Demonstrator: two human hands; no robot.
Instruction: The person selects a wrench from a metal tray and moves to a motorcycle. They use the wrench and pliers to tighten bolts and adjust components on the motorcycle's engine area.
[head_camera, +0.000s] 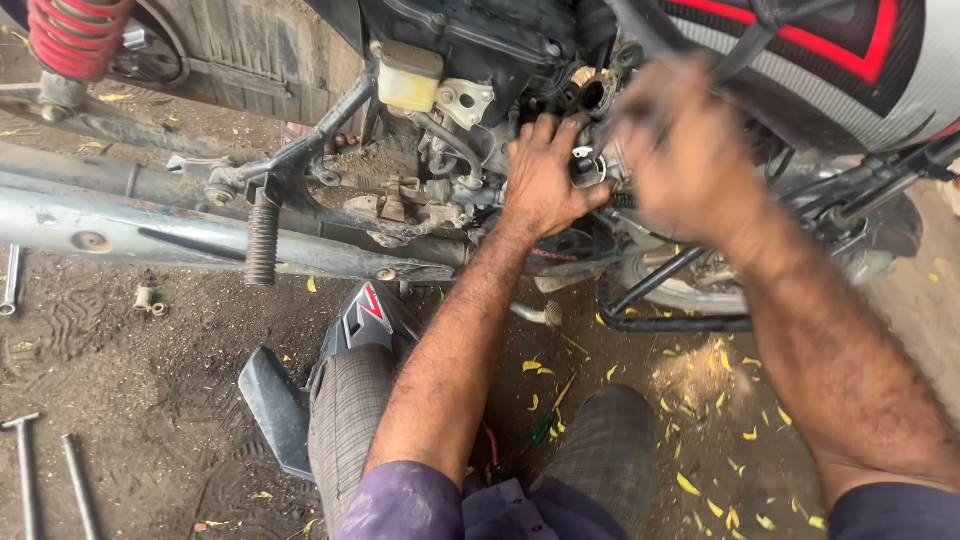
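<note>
A motorcycle stands in front of me with its engine exposed. My left hand reaches into the engine area and grips a small metal part near a round opening. My right hand is blurred by motion, hovering right beside that same part; whether it holds anything cannot be told. Both hands are greasy. My knees in checked trousers show at the bottom.
The exhaust pipe runs along the left with a ribbed footpeg. A red shock spring is top left. A removed body panel lies by my knee. Metal rods and a screwdriver lie on the dirt.
</note>
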